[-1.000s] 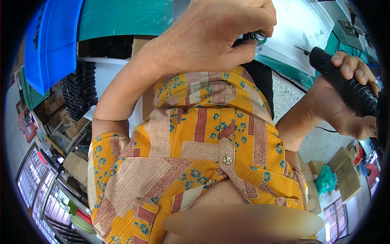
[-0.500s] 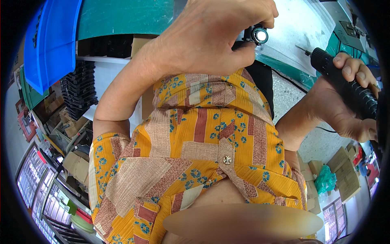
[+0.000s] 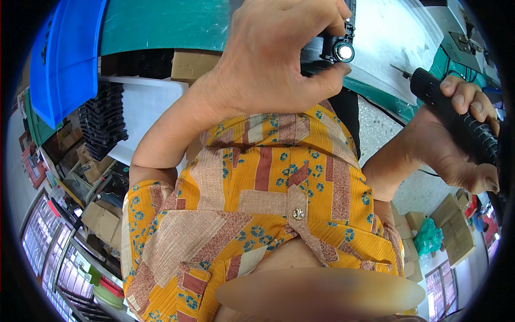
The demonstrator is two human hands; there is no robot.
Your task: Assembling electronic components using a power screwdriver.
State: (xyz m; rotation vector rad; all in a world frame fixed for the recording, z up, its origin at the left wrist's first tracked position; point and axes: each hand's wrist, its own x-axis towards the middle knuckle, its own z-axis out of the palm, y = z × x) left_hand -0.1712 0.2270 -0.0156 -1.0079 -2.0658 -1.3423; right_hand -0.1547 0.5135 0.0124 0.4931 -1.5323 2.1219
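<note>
My left hand (image 3: pixel 279 61) is closed on a black plastic part (image 3: pixel 316 52) at the table's near edge, thumb below and fingers above. A round piece with a bright, shiny centre (image 3: pixel 344 51) sits at the part's right end, beside the thumb tip. The hand hides much of the part. At the right, my right hand (image 3: pixel 440 139) wraps around the ribbed body of a black electric screwdriver (image 3: pixel 450 99). Its thin bit (image 3: pixel 398 70) points up and left, over the white sheet (image 3: pixel 394 37) and apart from the black part.
A green tabletop (image 3: pixel 161 27) spans the top, with a blue bin (image 3: pixel 67 64) at left. Below it, a stack of black plastic parts (image 3: pixel 102 126) stands by a white tray (image 3: pixel 147 110). A cardboard box (image 3: pixel 196 65) lies under the table. A metal device (image 3: pixel 461 40) stands at far right.
My left hand has come slightly nearer to me and tilted, so more of the black part shows. The forearm has shifted right, uncovering more white tray. My right hand and screwdriver have barely moved.
</note>
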